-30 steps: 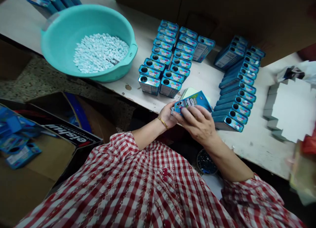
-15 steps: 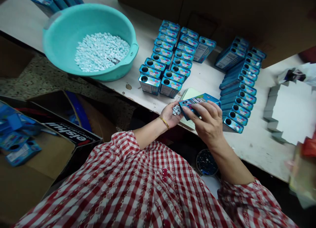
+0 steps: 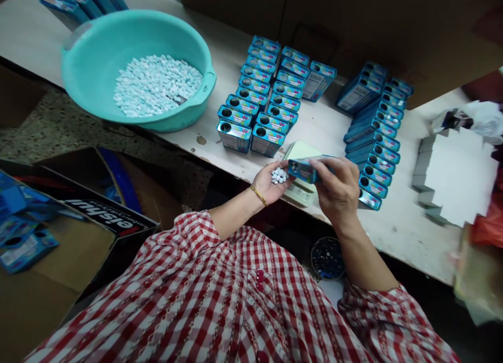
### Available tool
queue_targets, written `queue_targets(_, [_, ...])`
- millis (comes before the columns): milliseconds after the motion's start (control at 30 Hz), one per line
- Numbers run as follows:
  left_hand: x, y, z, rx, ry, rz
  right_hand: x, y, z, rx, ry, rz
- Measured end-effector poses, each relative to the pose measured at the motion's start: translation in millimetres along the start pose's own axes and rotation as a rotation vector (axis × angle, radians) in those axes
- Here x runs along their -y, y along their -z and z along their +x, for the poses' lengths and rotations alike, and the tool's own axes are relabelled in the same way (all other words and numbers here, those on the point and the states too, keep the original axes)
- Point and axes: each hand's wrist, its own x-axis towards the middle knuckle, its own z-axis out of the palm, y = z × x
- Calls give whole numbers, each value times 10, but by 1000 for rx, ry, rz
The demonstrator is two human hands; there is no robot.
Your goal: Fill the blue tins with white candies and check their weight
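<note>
Palm up and cupped, my left hand [image 3: 270,187] holds a small heap of pale blue candies [image 3: 279,175]. My right hand [image 3: 340,187] grips a blue candy box [image 3: 302,170], tipped on its side with its top end towards my left palm. The box's top is beside the heap, and a dark round hole shows in it. Beneath the box, a pale green flat device [image 3: 301,194], possibly a scale, lies at the table's edge, partly covered by my hands.
A turquoise basin [image 3: 137,30] with many pale candies [image 3: 157,85] stands at the left. Rows of upright blue boxes [image 3: 269,135] fill the middle and right [image 3: 373,186] of the table. White cartons [image 3: 458,169] lie far right. An open cardboard box [image 3: 78,258] sits lower left.
The candy box has turned in my right hand, so its top end now faces me more. The heap in my left palm looks slightly larger. The whole view has shifted a little.
</note>
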Motion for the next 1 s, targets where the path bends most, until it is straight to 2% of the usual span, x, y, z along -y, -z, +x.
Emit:
queue_targets(100, [-36,25,-24,-3,-8,5,-136,-129,-32,-118,-228,157])
queue_targets(200, [-89,62,-85,-16,-21,35,-300,-394,-123,-241,-405,372])
queue_targets(300, [-134,122,-180,-31,-33,68,-437,-662,-210,-309,-489,525])
queue_targets(367, [-152,184,-257,-45,-23,84,-479,-742,-242,-316,-495,539])
queue_targets(467, [-156,321,-378,-65,-3,105,-401,-629,-271,-333,-452,417])
queue_targets(567, [-126,491,-480,-100,19,118,-86,-343,-327,-379,-419,185])
queue_targets(633, [-80,596,-529,-129,59,129,228,-191,-399,-308,-350,161])
queue_targets(700, [-17,675,-561,-151,111,146,548,-143,-494,-63,-207,259])
queue_targets(767, [49,724,-581,-165,167,169,796,-190,-596,177,-71,268])
queue_targets(800, [79,739,-588,-172,192,182,879,-230,-643,254,-27,236])
queue_targets(867, [128,759,-598,-194,228,206,962,-306,-720,319,15,170])
queue_targets(1000, [177,791,-604,-254,255,242,932,-343,-792,349,19,173])
